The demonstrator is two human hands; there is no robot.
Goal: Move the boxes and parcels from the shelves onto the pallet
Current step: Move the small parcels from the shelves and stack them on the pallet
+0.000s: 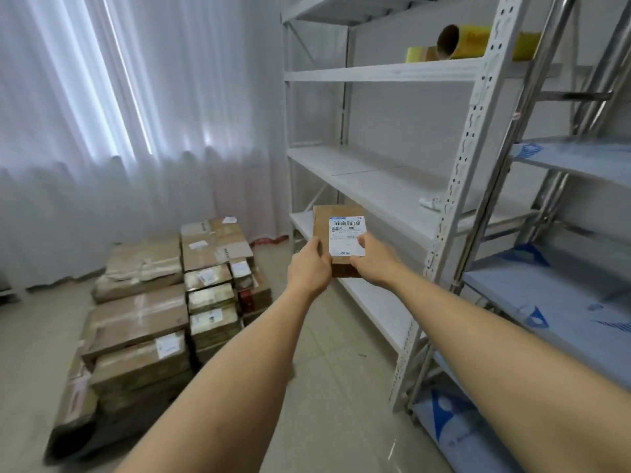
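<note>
Far left of the hands, down on the floor: stack of brown boxes and parcels, packed in rows, several bearing white labels. Whatever carries the stack is hidden beneath it. White curtain hangs behind the stack.

Both arms stretched forward, hands close together at about the same height. Left hand grips the left edge of a small brown parcel, thumb on top. Right hand grips the right edge, thumb lying on the white shipping label stuck to the upper face. Parcel clamped between the two hands, held clear in the air, long axis pointing away from the person.

Just beyond and right of the hands: white metal shelving unit, boards bare at hand level. Above the right hand, on a higher board, yellow tape rolls lying on their sides.

Further right of the right hand: second rack, shelves covered in blue-printed protective film.
</note>
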